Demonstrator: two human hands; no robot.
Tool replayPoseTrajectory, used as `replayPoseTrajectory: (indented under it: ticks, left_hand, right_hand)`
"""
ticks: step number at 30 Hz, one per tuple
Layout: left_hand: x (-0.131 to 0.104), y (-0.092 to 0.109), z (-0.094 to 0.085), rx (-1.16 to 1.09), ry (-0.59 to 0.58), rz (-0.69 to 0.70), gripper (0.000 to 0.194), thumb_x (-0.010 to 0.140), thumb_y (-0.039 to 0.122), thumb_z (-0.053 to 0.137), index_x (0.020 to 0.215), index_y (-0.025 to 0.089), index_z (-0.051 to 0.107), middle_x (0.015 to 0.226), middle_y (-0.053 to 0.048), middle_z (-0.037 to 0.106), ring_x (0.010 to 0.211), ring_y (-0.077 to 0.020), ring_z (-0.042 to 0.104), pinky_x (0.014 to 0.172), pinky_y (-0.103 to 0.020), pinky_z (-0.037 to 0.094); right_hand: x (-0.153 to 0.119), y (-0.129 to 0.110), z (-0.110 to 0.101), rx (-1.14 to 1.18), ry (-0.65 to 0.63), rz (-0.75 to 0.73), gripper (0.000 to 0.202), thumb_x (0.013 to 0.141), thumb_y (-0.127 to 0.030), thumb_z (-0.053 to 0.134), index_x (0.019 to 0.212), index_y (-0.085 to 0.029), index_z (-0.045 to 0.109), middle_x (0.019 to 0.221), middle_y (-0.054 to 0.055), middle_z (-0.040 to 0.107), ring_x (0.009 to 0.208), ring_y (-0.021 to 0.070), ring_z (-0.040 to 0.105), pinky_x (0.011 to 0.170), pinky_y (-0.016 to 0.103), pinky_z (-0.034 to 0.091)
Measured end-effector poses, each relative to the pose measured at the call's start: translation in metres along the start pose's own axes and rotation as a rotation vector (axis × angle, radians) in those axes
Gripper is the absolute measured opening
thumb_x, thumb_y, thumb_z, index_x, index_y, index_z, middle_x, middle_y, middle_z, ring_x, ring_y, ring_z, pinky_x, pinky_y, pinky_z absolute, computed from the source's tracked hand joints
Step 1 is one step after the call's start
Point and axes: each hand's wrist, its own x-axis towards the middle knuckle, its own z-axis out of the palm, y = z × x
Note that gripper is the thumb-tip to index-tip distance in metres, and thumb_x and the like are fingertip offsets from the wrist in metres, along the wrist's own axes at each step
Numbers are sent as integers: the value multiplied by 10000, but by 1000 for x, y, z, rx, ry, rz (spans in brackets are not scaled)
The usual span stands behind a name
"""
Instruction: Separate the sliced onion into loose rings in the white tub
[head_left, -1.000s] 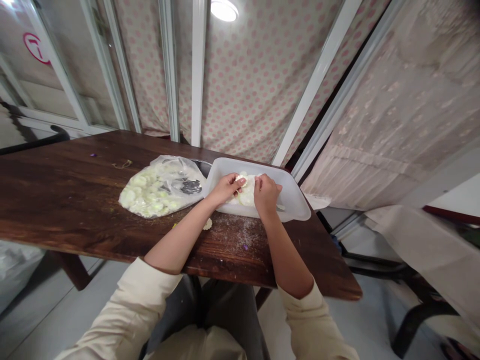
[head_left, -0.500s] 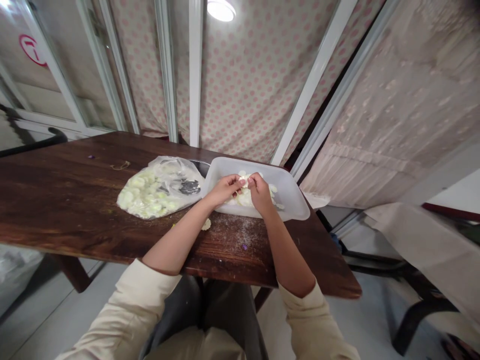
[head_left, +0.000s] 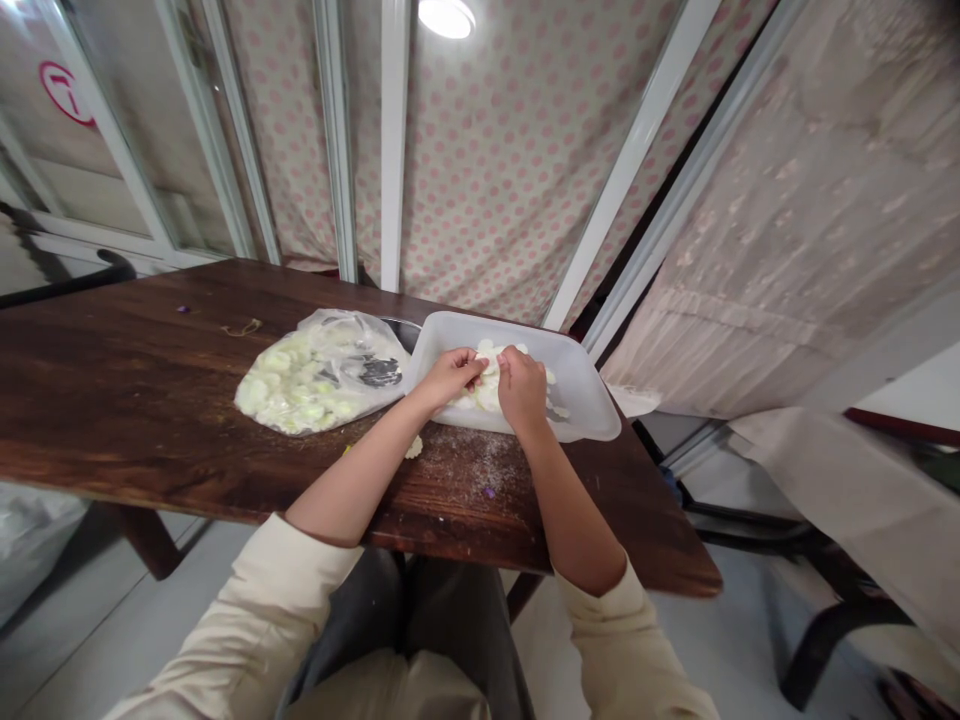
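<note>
My left hand (head_left: 457, 374) is closed over the white plastic tub (head_left: 589, 395), its thumb and fingers pinching a pale round piece (head_left: 489, 362). Close beside it on the right, my right hand (head_left: 523, 382) is closed at the same piece, back of the hand toward me. Beneath both hands, more pale thin pieces (head_left: 487, 394) lie in the tub. Left of the tub rests a clear plastic bag (head_left: 315, 375) filled with pale green-white pieces. One scalloped pale piece (head_left: 414, 448) lies on the table below my left wrist.
The dark wooden table (head_left: 150, 400) has white crumbs and a small purple bit (head_left: 490, 492) near its front edge. A metal bowl (head_left: 405, 333) shows partly behind the bag. Dotted curtains and window frames stand behind; a covered piece of furniture is at right.
The fingers of my right hand have curled and turned inward over the pale piece. My left hand has barely moved.
</note>
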Motion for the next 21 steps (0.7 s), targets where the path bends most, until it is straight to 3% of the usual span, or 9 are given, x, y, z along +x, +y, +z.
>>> replayPoseTrajectory:
  ticks: [10, 16, 21]
  left_hand:
    - [1, -2, -4, -49, 6, 50, 288, 690, 379, 630, 685, 139, 471, 558, 48, 441, 488, -42, 402, 496, -181, 327]
    - [-1, -1, -4, 20, -111, 65, 336, 700, 454, 605, 728, 141, 487, 575, 40, 446, 516, -51, 407, 486, -177, 307]
    - [-1, -1, -3, 63, -114, 46, 336, 721, 462, 581, 745, 141, 484, 598, 37, 443, 527, -51, 407, 491, -181, 305]
  right_hand:
    - [0, 6, -1, 233, 83, 241, 209, 864, -304, 372, 696, -200, 438, 627, -7, 485, 597, 140, 431, 600, 265, 287]
    - [3, 8, 3, 547, 0, 26, 235, 869, -353, 369, 719, -198, 464, 735, 7, 505, 744, 146, 474, 711, 274, 356]
    - [3, 7, 2, 679, -50, 70, 252, 845, -375, 422, 667, -196, 424, 657, -25, 445, 656, 120, 435, 652, 249, 349]
